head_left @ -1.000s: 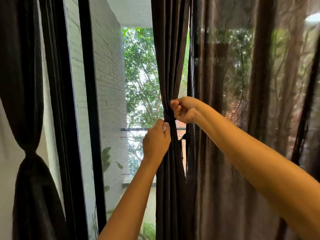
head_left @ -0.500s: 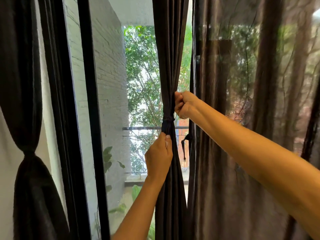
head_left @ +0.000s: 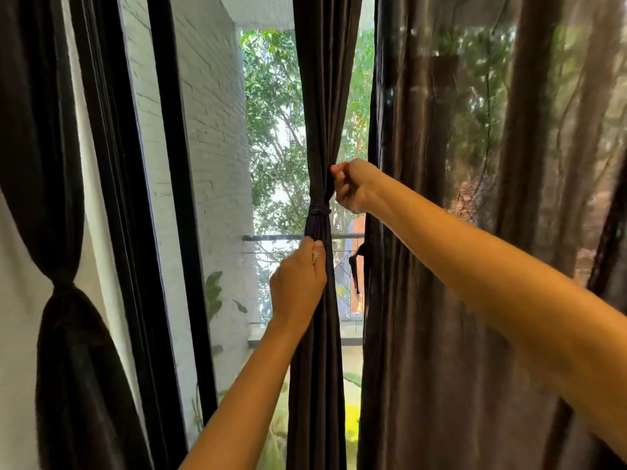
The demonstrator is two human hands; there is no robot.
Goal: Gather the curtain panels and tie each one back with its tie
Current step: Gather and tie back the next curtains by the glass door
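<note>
So the middle panel hung bunched into a narrow column in front of the window glass, between the black window frame and the wider dark curtain on the right. Its tie was wrapped tight around it about halfway up. The left hand was clamped round the bunched fabric just below the tie, thumb pressed flat on the cloth. The right hand sat just above the tie, fingers curled up tight and pinching the panel's right edge. Over at the far left, another panel hung cinched in at the waist. Outside there was a white brick wall, a railing and green trees.
</note>
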